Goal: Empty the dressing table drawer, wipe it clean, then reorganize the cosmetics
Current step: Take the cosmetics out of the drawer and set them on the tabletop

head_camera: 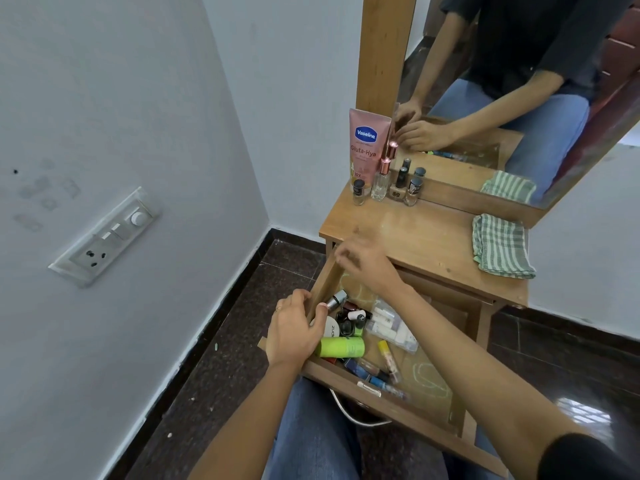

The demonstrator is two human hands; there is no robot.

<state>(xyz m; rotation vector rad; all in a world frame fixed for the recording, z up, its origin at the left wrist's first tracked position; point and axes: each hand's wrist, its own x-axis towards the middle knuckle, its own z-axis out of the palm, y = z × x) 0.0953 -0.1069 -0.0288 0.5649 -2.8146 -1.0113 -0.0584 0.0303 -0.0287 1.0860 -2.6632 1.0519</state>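
Left grip (294, 330) clamps drawer wall (325, 282); right grip (367, 263) blurs over tabletop edge (450, 276), state unclear.

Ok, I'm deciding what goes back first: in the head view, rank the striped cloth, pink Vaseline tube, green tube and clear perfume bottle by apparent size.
1. striped cloth
2. pink Vaseline tube
3. green tube in the drawer and clear perfume bottle: alike; the tube lies nearer the camera, so unranked.

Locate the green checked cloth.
In the head view, the green checked cloth lies folded on the right side of the dressing table top, just below the mirror, right of the nail polish bottles.
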